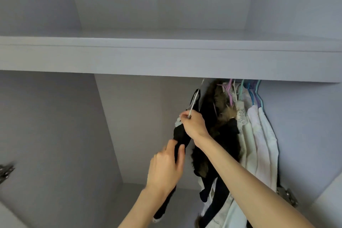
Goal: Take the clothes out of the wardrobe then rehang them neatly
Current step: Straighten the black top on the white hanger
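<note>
1. One black garment with white trim (180, 136) hangs on one white hanger (194, 102) under the pale grey wardrobe shelf (166, 57).
2. The right hand (194, 125) curls round that hanger's lower end.
3. The left hand (166, 166) pinches the garment just below.
4. To the right, crowded together, hang one dark fur-trimmed coat (220, 122) and several white garments (259, 144) on pastel hangers (253, 92).

Two hands: left hand (167, 164) and right hand (194, 126). One black garment (180, 136) held between them, on one white hanger (194, 101). One dark fur-trimmed coat (220, 116). At least three pale garments (259, 144) bunched at the right; exact number unclear. About five coloured hangers (249, 92), pink, purple, teal and blue. One shelf (148, 57). Two metal hinges, left hinge (6, 171) and right hinge (287, 196).
</note>
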Demonstrator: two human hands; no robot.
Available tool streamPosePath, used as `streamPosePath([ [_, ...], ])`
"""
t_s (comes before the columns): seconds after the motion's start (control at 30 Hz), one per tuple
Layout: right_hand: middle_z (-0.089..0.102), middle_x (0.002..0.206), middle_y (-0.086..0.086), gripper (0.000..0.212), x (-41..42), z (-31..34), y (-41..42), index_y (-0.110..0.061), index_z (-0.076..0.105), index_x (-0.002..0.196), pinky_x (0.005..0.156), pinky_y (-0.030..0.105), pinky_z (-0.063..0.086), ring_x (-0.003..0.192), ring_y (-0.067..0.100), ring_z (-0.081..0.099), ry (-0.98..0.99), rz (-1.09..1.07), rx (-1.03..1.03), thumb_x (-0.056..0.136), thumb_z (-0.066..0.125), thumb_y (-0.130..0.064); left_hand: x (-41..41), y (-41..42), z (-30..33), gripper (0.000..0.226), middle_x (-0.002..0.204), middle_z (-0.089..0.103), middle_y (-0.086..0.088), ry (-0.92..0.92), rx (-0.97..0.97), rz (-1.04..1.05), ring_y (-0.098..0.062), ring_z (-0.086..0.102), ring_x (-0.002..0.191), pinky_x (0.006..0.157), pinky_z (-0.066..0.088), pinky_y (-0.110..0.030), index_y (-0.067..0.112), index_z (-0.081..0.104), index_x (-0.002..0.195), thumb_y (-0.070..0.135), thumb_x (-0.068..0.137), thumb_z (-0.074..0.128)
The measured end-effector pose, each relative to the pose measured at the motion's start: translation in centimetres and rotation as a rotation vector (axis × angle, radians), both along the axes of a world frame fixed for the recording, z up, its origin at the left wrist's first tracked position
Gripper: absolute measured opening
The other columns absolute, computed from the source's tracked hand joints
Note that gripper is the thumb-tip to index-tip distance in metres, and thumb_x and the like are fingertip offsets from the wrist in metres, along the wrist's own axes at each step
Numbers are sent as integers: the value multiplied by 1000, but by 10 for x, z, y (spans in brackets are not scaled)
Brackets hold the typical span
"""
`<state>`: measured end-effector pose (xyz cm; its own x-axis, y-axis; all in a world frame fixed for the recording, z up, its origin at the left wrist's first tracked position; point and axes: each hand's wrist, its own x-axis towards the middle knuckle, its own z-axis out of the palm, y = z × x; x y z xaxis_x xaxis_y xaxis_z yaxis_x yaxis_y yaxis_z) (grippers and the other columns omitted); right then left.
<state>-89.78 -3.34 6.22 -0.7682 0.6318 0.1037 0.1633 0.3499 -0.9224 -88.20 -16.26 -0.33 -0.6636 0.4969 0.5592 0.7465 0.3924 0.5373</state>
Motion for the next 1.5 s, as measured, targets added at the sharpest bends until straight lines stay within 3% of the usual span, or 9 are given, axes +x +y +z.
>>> streamPosePath([
  [0.1,48,74,-3,25,13,-24,-2,-10,49,84,71,26,37,80,18,50,-169,99,150,99,38,-27,1,-16,-11,44,82,55,8,-99,-191,19,-12,56,76,72,44,-28,29,48,123,51,95,22],
  [0.23,42,66,1,36,22,-51,-13,-15,34,68,62,31,31,63,18,39,-312,311,386,101,32,-29,-29,-46,-34,38,118,55,6,-152,-262,145,-16,49,114,93,39,-31,25,43,134,35,99,32],
  [0.43,62,100,3,31,32,-61,-30,-17,53,104,64,29,36,89,26,62,-383,289,873,102,27,-32,-66,-130,-60,41,128,50,-12,-211,-291,349,-36,47,114,94,41,-44,8,47,133,15,92,51],
  [0.57,47,79,-9,27,35,-79,-46,-18,56,87,59,26,31,69,18,56,-117,402,958,99,37,-35,-62,-168,-61,50,143,38,-9,-204,-341,429,-33,35,129,103,34,-47,15,37,141,35,96,43],
  [0.67,38,62,-12,31,39,-90,-64,-19,54,67,49,21,29,51,7,39,134,409,848,91,47,-37,-43,-192,-62,71,133,52,-5,-161,-365,372,-28,45,123,101,33,-48,16,49,133,64,91,16],
  [0.77,44,58,-10,31,47,-96,-94,-21,60,65,44,16,25,50,8,38,218,390,782,86,47,-39,-19,-224,-73,62,101,66,0,-144,-339,388,-24,62,90,83,44,-37,16,63,108,58,93,20],
  [0.9,49,66,-9,29,61,-128,-143,-22,69,73,50,20,32,51,10,47,135,466,690,84,52,-43,37,-275,-96,36,76,52,13,-390,-204,431,-4,52,67,63,36,-14,23,60,83,49,88,36],
  [1.13,53,75,-6,29,89,-166,-229,-17,55,69,60,29,33,70,18,53,-147,656,555,81,67,-41,138,-348,-137,32,58,50,8,-644,-124,771,-10,48,48,52,38,-23,25,51,66,47,89,47],
  [1.5,45,63,-6,39,150,-229,-383,-18,40,62,65,29,28,67,19,41,-43,1205,550,80,69,-36,325,-419,-165,38,59,52,0,-778,87,1402,-14,47,63,56,34,-22,8,56,64,38,88,58],
])
